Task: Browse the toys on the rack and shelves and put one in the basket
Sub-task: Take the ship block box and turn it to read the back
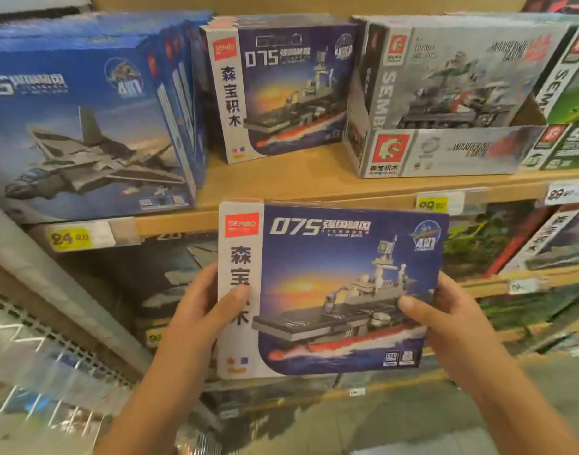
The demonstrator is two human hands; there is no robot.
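Observation:
I hold a blue warship brick-set box (330, 274), marked 075, upright in front of the shelves. My left hand (202, 310) grips its left edge, thumb across the white side strip. My right hand (445, 320) grips its right edge, thumb on the printed ship. On the upper shelf (301, 178) stand a row of the same warship boxes (281, 90), blue jet-fighter boxes (81, 126) at the left and a grey tank set in a display carton (445, 103) at the right. No basket is in view.
Yellow price tags (69, 238) sit on the shelf edges. Lower shelves hold more dark and green boxes (511, 244). A grey upright post (42, 277) and a rack of hanging packets (35, 372) are at the lower left. The floor (396, 421) shows below.

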